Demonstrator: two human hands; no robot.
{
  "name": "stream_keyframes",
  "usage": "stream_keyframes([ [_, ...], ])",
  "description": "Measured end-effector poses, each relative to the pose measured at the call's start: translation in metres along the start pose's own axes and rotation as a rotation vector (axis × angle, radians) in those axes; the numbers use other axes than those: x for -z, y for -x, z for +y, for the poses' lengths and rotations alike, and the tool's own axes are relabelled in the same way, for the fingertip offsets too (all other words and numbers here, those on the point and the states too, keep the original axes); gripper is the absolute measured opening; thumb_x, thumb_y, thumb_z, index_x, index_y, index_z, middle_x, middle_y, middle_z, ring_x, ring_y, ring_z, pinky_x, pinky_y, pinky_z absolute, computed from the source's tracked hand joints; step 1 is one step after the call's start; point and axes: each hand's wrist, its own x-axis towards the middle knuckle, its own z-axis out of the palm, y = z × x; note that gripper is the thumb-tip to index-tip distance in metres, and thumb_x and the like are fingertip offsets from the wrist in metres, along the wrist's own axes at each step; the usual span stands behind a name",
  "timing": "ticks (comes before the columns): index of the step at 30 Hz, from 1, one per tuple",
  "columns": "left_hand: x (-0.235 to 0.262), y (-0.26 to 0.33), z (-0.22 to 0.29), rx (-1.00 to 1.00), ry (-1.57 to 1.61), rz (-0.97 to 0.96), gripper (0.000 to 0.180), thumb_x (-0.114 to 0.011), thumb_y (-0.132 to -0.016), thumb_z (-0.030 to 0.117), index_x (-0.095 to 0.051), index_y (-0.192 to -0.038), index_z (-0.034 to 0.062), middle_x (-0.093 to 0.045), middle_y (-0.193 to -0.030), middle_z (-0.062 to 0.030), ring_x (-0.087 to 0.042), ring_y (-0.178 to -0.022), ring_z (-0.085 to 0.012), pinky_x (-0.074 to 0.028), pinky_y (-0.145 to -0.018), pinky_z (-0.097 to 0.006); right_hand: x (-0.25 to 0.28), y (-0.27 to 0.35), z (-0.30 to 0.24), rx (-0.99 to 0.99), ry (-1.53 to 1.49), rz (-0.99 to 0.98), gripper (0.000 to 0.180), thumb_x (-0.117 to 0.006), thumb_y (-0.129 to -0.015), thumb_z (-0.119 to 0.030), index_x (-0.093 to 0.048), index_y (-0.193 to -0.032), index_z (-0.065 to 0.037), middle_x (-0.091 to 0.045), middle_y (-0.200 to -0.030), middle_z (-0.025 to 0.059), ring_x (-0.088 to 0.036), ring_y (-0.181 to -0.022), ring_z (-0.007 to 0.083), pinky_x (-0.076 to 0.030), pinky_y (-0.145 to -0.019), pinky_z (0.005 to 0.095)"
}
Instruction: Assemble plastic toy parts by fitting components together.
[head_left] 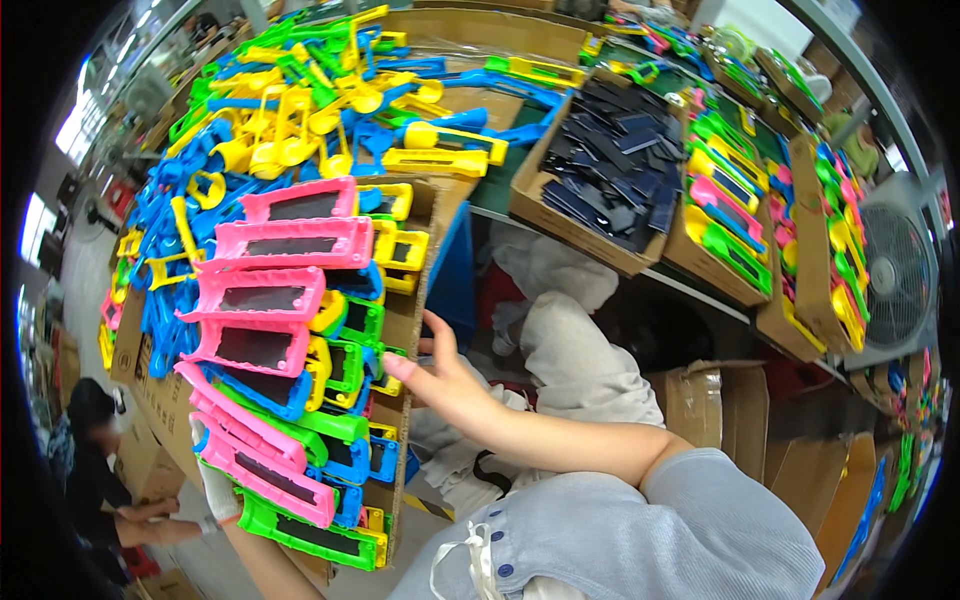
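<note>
Head view shows your carton (412, 310) of plastic frames (352, 240) left of the dark-panel box (575, 235), right hand (440, 375) clasping the carton's wall, left hand (218, 490) too hidden to tell; probably light but bendable, it needs holding by opposite walls.

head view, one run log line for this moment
right hand: grips carton edge | left hand: partly hidden, beside frames | carton: pink, green, blue, yellow frames | beyond: loose plastic parts

Left-side windows (75, 135) glare while edges bend into black.
</note>
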Motion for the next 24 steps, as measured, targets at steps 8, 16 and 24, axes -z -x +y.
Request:
stream_keyframes([
  [8, -0.084, -0.05, -0.023, 0.059, 0.045, -0.285, 0.06, -0.04, -0.092, 0.052, -0.042, -0.132, 0.0078, -0.049, -0.13, -0.0085, -0.048, -0.117, -0.0245, -0.038, -0.1, -0.04, -0.022, -0.019, 0.028, 0.323, 0.067, 0.285, 0.066, -0.046, -0.091, -0.027, -0.014, -0.141, 0.002, -0.027, -0.142, 0.0169, -0.022, -0.133, 0.024, -0.019, -0.108, 0.0323],
  [16, -0.137, -0.062, -0.048, -0.028, 0.138, -0.418, 0.059, -0.04, -0.092, 0.052, -0.042, -0.132, 0.0083, -0.05, -0.128, -0.0081, -0.05, -0.114, -0.0241, -0.04, -0.099, -0.039, 0.01, 0.008, -0.02, 0.35, -0.152, 0.174, 0.065, -0.047, -0.089, -0.028, -0.02, -0.142, -0.001, -0.033, -0.14, 0.0152, -0.03, -0.13, 0.0218, -0.021, -0.106, 0.0295],
  [24, -0.194, -0.118, -0.069, -0.008, 0.227, -0.691, 0.059, -0.039, -0.092, 0.053, -0.043, -0.131, 0.0089, -0.052, -0.125, -0.0077, -0.052, -0.111, -0.0237, -0.041, -0.097, -0.038, 0.069, 0.024, -0.095, 0.302, -0.103, 0.272, 0.073, -0.053, -0.082, -0.032, -0.024, -0.141, 0.0, -0.031, -0.143, 0.0165, -0.025, -0.134, 0.023, -0.017, -0.108, 0.0309],
])
